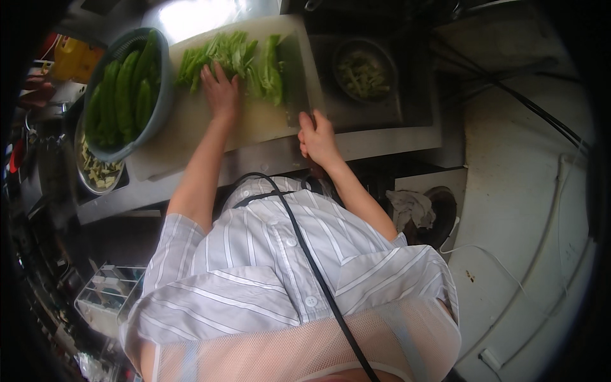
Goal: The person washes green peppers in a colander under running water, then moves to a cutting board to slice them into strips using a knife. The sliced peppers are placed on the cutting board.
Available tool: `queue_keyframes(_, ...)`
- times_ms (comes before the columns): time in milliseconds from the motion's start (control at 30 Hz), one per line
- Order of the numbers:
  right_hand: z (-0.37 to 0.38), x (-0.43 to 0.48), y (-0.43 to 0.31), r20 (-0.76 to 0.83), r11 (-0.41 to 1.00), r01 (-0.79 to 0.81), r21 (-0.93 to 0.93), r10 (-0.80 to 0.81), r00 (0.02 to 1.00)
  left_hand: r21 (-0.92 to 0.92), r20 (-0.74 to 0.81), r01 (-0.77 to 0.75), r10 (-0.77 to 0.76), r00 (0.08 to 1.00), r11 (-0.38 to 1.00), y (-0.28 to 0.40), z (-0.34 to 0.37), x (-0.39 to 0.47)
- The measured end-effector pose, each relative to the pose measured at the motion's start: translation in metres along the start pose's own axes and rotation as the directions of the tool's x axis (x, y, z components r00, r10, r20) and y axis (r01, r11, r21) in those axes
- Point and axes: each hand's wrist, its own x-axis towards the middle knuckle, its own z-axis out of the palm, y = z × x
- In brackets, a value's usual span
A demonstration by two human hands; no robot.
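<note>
My right hand (319,139) is closed around the handle of a cleaver. The cleaver's broad blade (297,76) points away from me over the right part of a white cutting board (200,122). Just left of the blade lie long slices of green pepper (271,71). My left hand (222,98) rests flat with fingers spread at the near edge of a heap of cut green pepper strips (231,52), its fingertips touching them. Left of that hand, a blue-grey plastic basket (167,81) holds several whole long green peppers (125,95).
A metal bowl of pale cut pieces (101,167) sits partly under the basket. Right of the board, a round bowl (365,71) holds pale green pieces. Dark cables (520,93) run along the right side. A crumpled cloth (413,207) lies lower right, and a wire rack (110,291) stands lower left.
</note>
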Motion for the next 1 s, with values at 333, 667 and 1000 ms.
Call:
queue_keyframes(333, -0.015, 0.013, 0.010, -0.096, 0.952, 0.173, -0.252, -0.203, 0.975, 0.020, 0.176, -0.129, 0.123, 0.977, 0.991, 0.081, -0.033, -0.017)
queue_keyframes(667, -0.073, 0.013, -0.022, 0.077, 0.822, 0.288, -0.492, -0.288, 0.955, -0.095, 0.182, -0.099, 0.115, 0.977, 0.991, 0.071, -0.010, -0.002)
queue_keyframes(1000, -0.096, -0.001, -0.047, 0.266, 0.843, 0.125, -0.523, 0.023, 0.964, -0.046, 0.258, -0.151, 0.157, 0.953, 0.988, 0.050, -0.020, -0.023)
